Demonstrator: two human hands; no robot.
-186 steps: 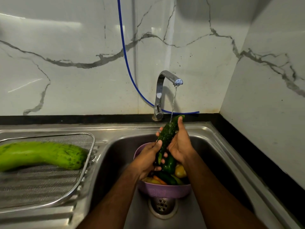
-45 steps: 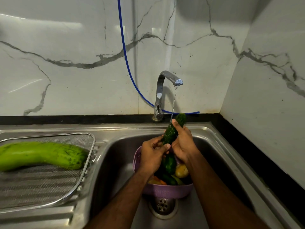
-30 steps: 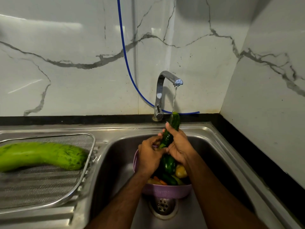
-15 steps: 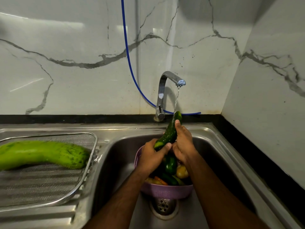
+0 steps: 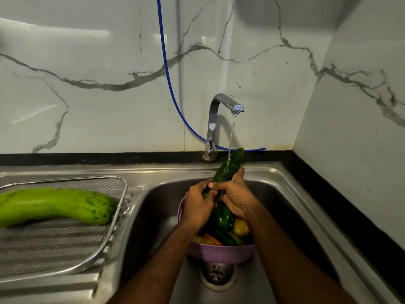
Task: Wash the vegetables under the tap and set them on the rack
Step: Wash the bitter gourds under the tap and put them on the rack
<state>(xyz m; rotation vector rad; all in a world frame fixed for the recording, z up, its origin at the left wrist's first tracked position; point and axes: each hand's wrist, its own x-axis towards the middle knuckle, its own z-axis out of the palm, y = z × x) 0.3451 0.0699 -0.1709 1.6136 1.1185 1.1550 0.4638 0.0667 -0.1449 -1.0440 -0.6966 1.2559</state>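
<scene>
Cucumber (image 5: 228, 170) under tap (image 5: 219, 119) stream, left hand (image 5: 198, 207) & right hand (image 5: 235, 194) both wrapped round its lower part, grip tight; gourd (image 5: 54, 205) already on rack (image 5: 65, 249) left of tap, several veg left in basket (image 5: 219, 253) below tap.

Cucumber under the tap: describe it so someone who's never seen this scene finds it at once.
Start at the steel sink and its chrome tap at the back. Right under the running water, the left hand and right hand grip a dark green cucumber, tilted, tip up. It is the only vegetable held up; the others lie in the purple basket or on the rack.
</scene>
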